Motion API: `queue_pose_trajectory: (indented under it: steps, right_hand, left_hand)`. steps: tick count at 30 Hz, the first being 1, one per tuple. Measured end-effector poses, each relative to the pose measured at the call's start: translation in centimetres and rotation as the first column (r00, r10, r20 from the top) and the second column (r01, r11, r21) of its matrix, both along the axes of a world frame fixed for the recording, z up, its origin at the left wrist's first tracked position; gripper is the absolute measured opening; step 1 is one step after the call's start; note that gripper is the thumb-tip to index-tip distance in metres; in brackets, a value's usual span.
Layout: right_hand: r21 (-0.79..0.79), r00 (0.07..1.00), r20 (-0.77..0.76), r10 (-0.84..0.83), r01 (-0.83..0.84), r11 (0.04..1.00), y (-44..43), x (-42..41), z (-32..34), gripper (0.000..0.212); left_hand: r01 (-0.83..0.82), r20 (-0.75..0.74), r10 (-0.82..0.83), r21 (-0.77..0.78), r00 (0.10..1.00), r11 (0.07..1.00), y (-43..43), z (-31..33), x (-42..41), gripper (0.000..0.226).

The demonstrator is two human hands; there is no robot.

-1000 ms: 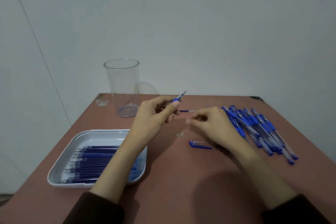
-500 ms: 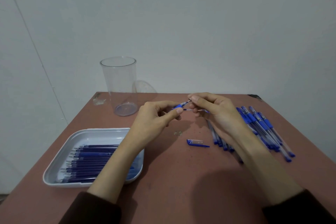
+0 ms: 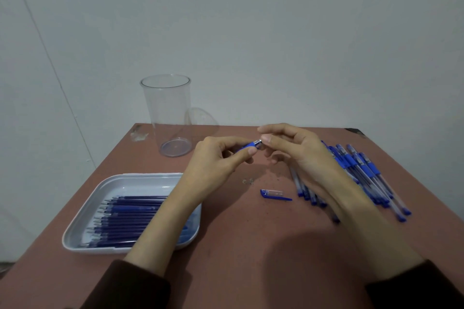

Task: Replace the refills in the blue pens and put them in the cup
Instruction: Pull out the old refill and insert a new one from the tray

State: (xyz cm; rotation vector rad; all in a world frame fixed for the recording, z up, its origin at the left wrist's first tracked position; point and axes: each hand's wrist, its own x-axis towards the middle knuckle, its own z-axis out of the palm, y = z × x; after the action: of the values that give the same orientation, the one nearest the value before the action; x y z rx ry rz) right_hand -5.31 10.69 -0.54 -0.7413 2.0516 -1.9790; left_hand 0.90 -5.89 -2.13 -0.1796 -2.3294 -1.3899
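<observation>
The clear plastic cup (image 3: pixel 165 113) was found empty; beside it, one blue plastic pen (image 3: pixel 248 146) was pinched by left hand (image 3: pixel 213 163) and right hand (image 3: pixel 298 153)

"How did the hands sit?"
"The left hand (image 3: pixel 213 163), forearm in from 7 o'clock, pinched a pen (image 3: pixel 248 146) between thumb and forefinger, aimed at 2 o'clock."
"And the right?"
"The right hand (image 3: pixel 301 155) came in from 5 o'clock, fingers curled toward 10 o'clock, thumb touching the pen's tip. Whether it pinched, I couldn't tell."
</observation>
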Motion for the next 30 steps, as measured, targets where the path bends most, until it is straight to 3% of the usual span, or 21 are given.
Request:
queue_pose_trajectory:
  steps: [4, 7, 11, 14, 19, 25, 28, 30]
  right_hand:
    - [0.061, 0.997, -0.079, -0.024, 0.029, 0.998, 0.11, 0.18, 0.03, 0.003]
    - [0.15, 0.981, -0.174, -0.082, 0.109, 0.983, 0.08, 0.18, -0.11, 0.012]
    - [0.135, 0.988, -0.155, -0.011, 0.032, 0.99, 0.34, 0.23, 0.13, 0.003]
    - [0.19, 0.972, -0.224, -0.07, 0.114, 0.975, 0.24, 0.09, -0.13, 0.015]
    - [0.192, 0.977, -0.214, 0.006, 0.036, 0.981, 0.32, 0.05, -0.11, 0.003]
    - [0.179, 0.982, -0.189, -0.001, 0.036, 0.983, 0.17, 0.03, -0.21, 0.01]
    - [0.191, 0.981, -0.186, -0.058, 0.094, 0.977, 0.07, 0.1, -0.13, 0.027]
    - [0.197, 0.987, -0.158, 0.002, 0.03, 0.98, 0.21, 0.12, 0.01, 0.025]
  left_hand:
    - [0.014, 0.004, -0.014, -0.012, 1.0, 1.0, 0.1, -0.11, 0.01, 0.011]
    - [0.022, 0.011, -0.021, -0.037, 1.0, 0.999, 0.18, -0.23, -0.02, 0.01]
    - [0.009, 0.002, -0.009, -0.024, 1.0, 1.0, -0.12, -0.11, -0.04, 0.012]
    - [0.01, 0.003, -0.01, -0.037, 1.0, 0.999, -0.04, -0.12, 0.02, 0.011]
    - [0.014, 0.019, -0.014, -0.046, 1.0, 0.999, -0.24, -0.1, -0.08, 0.009]
    - [0.021, 0.032, -0.02, -0.036, 0.999, 0.999, -0.2, -0.02, -0.05, 0.009]
    - [0.035, 0.041, -0.033, -0.031, 0.999, 0.999, -0.1, -0.1, -0.04, 0.009]
    - [0.027, 0.038, -0.026, -0.033, 0.999, 0.999, -0.1, -0.08, -0.06, 0.009]
